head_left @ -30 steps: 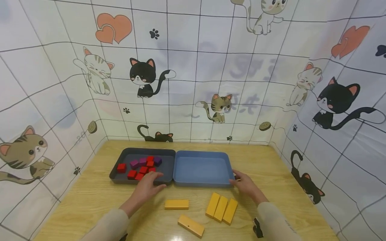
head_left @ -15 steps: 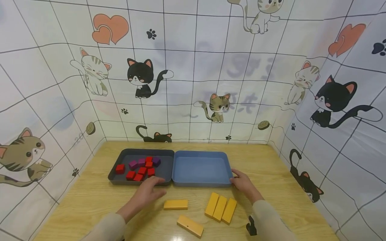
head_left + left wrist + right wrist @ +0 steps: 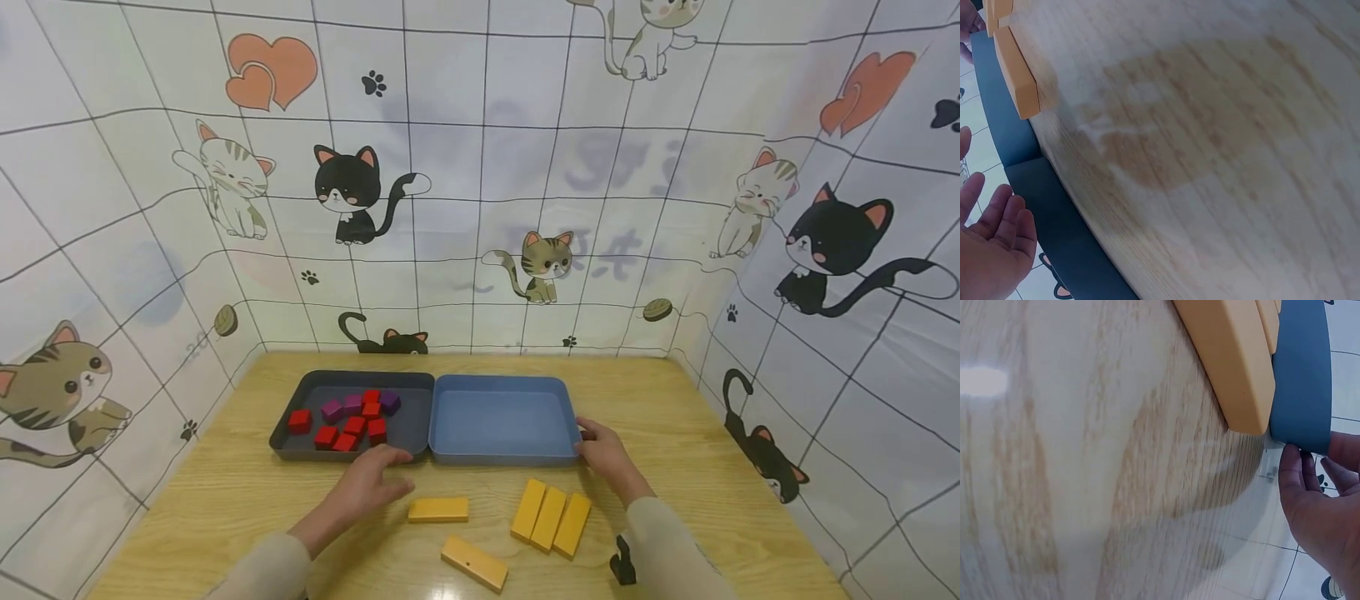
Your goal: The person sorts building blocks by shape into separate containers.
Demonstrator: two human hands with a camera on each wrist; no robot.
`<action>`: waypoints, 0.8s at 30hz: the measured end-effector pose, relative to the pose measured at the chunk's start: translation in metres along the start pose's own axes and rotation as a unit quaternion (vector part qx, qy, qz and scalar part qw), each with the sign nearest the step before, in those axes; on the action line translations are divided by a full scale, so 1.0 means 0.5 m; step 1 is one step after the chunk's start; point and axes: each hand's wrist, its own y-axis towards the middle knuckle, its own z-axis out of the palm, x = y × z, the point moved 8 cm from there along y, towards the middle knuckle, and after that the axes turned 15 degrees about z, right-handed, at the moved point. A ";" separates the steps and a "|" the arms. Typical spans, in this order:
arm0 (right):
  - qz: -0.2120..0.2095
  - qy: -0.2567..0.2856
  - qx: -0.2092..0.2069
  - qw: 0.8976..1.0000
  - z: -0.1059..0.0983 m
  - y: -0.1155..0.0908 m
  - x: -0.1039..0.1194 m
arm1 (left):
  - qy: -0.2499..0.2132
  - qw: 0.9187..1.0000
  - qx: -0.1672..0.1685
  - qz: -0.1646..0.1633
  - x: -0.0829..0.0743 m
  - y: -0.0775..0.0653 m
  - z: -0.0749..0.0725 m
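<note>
My left hand (image 3: 367, 483) hovers at the front edge of a dark grey tray (image 3: 412, 417), fingers relaxed and holding nothing. Red cubes (image 3: 300, 421) and purple cubes (image 3: 332, 410) lie inside that tray. Against its right side stands a blue tray (image 3: 502, 417) with nothing in it. My right hand (image 3: 609, 458) holds the blue tray's front right corner; in the right wrist view its fingertips touch the end wall and the thumb is by the rim. The left wrist view has the left hand (image 3: 994, 250) beside the dark tray's wall (image 3: 1072, 231), loosely bent.
Three yellow blocks (image 3: 550, 517) lie side by side in front of the blue tray. Another yellow block (image 3: 438, 510) lies crosswise near the left hand, and one with a dark spot (image 3: 474, 563) is closer to the person. Cat-print cloth (image 3: 480, 167) encloses the wooden table (image 3: 622, 383).
My left hand has drawn back a little from over the dark tray toward the person, uncovering more of the red cubes. The right hand stays at the blue tray's corner.
</note>
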 end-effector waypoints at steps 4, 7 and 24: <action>0.005 0.000 0.004 1.000 -0.001 -0.002 -0.001 | -0.010 1.000 0.014 -0.003 0.004 -0.005 0.005; 0.010 0.002 0.006 1.000 -0.003 0.002 -0.005 | -0.018 1.000 0.022 0.002 0.006 -0.007 0.010; 0.010 0.023 0.022 0.999 -0.005 0.015 -0.006 | -0.052 0.994 0.090 0.021 0.011 -0.021 0.035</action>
